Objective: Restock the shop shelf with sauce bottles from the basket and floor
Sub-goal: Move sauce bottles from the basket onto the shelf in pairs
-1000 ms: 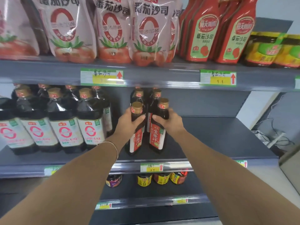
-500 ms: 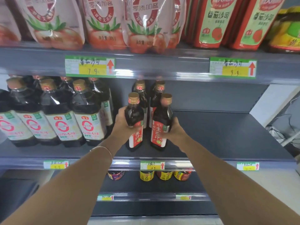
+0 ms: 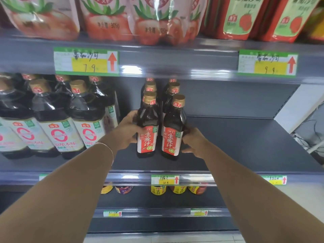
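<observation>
Two dark sauce bottles with gold caps and red labels stand side by side on the middle grey shelf [image 3: 245, 146]. My left hand [image 3: 128, 128] grips the left bottle [image 3: 147, 127] from its left side. My right hand [image 3: 194, 142] grips the right bottle [image 3: 173, 130] from its right side at label height. Both labels face me. Behind them more bottles of the same kind [image 3: 172, 90] stand in two rows. No basket or floor stock is in view.
Large dark jugs with white labels [image 3: 57, 123] fill the shelf's left part. To the right of the small bottles the shelf is bare. Tomato sauce pouches [image 3: 105, 20] and red ketchup bottles [image 3: 240, 16] sit above. Small jars [image 3: 158, 189] line the shelf below.
Both hands have slid down from the bottle necks to the label height. The two bottles have turned so that their red labels face me. The camera has moved closer.
</observation>
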`<state>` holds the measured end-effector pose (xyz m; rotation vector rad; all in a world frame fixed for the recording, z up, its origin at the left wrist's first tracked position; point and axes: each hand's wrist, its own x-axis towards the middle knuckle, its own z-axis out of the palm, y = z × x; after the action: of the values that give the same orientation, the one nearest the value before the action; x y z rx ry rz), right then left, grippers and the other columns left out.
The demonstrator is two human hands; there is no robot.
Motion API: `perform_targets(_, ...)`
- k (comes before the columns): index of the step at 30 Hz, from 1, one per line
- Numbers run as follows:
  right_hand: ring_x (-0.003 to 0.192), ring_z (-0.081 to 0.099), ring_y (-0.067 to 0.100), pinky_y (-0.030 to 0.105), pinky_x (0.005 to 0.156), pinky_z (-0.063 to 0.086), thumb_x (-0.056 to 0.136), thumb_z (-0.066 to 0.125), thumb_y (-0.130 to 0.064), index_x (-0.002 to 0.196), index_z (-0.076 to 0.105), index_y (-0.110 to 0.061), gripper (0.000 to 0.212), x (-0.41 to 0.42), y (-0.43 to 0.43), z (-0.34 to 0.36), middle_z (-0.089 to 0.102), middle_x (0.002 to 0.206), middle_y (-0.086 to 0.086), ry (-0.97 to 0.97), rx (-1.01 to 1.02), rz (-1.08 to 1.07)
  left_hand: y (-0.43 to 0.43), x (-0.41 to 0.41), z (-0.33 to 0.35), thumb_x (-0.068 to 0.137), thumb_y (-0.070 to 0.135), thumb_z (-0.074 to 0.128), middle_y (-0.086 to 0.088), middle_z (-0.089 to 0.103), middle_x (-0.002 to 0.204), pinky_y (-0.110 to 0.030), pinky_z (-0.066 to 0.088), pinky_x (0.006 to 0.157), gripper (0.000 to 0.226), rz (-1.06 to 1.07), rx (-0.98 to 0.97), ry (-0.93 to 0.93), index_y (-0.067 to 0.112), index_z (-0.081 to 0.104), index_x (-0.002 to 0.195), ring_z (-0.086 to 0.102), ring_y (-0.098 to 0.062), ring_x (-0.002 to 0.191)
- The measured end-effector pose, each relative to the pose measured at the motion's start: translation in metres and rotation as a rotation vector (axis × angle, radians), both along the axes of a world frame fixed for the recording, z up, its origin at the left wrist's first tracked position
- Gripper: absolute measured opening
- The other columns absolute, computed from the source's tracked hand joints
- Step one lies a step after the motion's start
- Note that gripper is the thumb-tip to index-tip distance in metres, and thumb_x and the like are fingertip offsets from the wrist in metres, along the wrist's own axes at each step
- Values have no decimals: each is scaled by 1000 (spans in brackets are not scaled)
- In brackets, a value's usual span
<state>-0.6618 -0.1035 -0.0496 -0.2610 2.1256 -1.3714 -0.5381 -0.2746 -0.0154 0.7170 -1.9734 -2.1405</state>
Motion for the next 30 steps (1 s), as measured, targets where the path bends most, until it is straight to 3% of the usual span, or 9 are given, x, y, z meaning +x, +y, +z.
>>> perform_targets(3,123,49,30,53,89,47,82,51,13,136,30,-37,77,8,2,-15,55,131,4,-80,63,159,2,-5,-2,71,-26,43,-2,61,90,-43,51,75,57,64,29,7,19,49,106,59,-20,88)
perform_targets(5,127,43,30,54,93,40,74,57,14,133,26,-43,88,10,4,-26,51,135,2,-128,50,195,3,-8,-2,69,-26,40,-2,60,90,-43,51,76,60,65,27,4,20,50,105,57,-22,88)
perform_targets(8,117,52,26,53,95,41,69,71,6,123,37,-37,77,8,2,-32,62,119,-3,-140,-25,122,2,-11,1,69,-26,39,-4,60,94,-51,49,87,63,32,15,-17,22,51,107,56,-26,95)
perform_targets(12,114,57,27,48,92,46,75,63,11,120,49,-25,59,1,-6,-28,65,112,1,-129,15,100,2,-11,1,69,-25,39,-3,60,94,-54,47,91,63,19,8,-35,23,52,107,55,-26,98)
perform_targets(17,115,55,27,53,102,41,76,52,18,118,51,-21,57,-4,-10,-25,64,113,6,-156,30,70,5,-9,1,72,-25,36,-6,56,104,-52,46,93,68,49,-52,-49,20,47,122,53,-24,95)
perform_targets(20,111,56,25,48,97,45,77,49,20,116,53,-20,56,-2,-12,-26,65,105,3,-158,9,26,8,-8,1,74,-24,38,-13,57,113,-54,45,96,69,49,-74,-48,20,44,126,55,-32,105)
perform_targets(23,107,57,23,42,88,47,79,48,19,116,51,-22,55,1,-15,-28,64,101,1,-143,5,-12,10,-6,-1,75,-21,45,-6,57,108,-53,45,97,70,9,-120,-87,24,39,128,55,-29,111)
perform_targets(27,100,55,20,41,90,45,81,58,8,121,45,-24,52,8,-10,-34,61,110,1,-112,19,-36,13,-6,-2,73,-22,45,-7,58,101,-49,48,91,72,26,-145,-107,24,37,127,55,-30,109)
perform_targets(30,100,54,18,38,85,43,81,67,-4,119,44,-24,49,15,-5,-39,60,111,-2,-124,34,-31,16,-7,1,75,-21,46,-12,58,114,-51,47,93,71,39,-165,-119,27,36,128,54,-30,110)
